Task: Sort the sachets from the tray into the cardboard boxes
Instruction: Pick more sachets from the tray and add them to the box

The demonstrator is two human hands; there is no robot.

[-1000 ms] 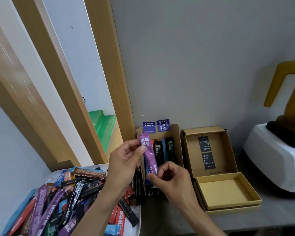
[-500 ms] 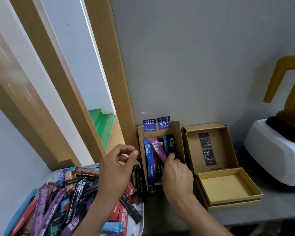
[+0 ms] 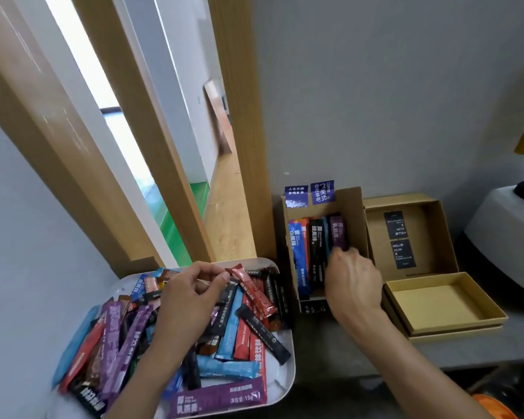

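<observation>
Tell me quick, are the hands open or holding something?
Left hand: pinching a red sachet over the tray.
Right hand: at the purple sachet in the box; grip hidden, cannot tell.

Right hand (image 3: 354,285) hides its own fingertips — perhaps touching the purple sachet (image 3: 338,235); white appliance (image 3: 502,237) cropped right.

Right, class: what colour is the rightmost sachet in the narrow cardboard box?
The sachet is purple with white lettering, clearest in the head view.
</observation>
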